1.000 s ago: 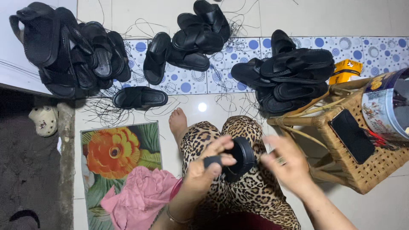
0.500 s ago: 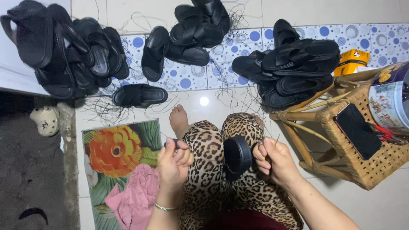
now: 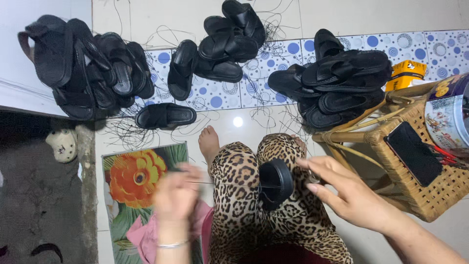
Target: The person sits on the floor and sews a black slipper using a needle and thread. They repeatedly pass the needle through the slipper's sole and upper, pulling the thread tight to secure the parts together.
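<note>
Black sandal (image 3: pixel 276 184), smooth rubbery sole, propped on edge on leopard-print lap (image 3: pixel 239 195), just left of right hand (image 3: pixel 354 198). Right hand open, fingers spread, fingertips near sandal rim, contact unclear. Left hand (image 3: pixel 177 198) motion-blurred, left of sandal, pinching thin dark thread (image 3: pixel 220 184) stretched taut toward sandal. Woven wicker stool (image 3: pixel 439 190) right of right hand, flat black phone (image 3: pixel 413 153) on top. Piles of black sandals (image 3: pixel 337 80) on glossy tiled floor (image 3: pixel 234 122) beyond both hands; loose threads scattered around.
</note>
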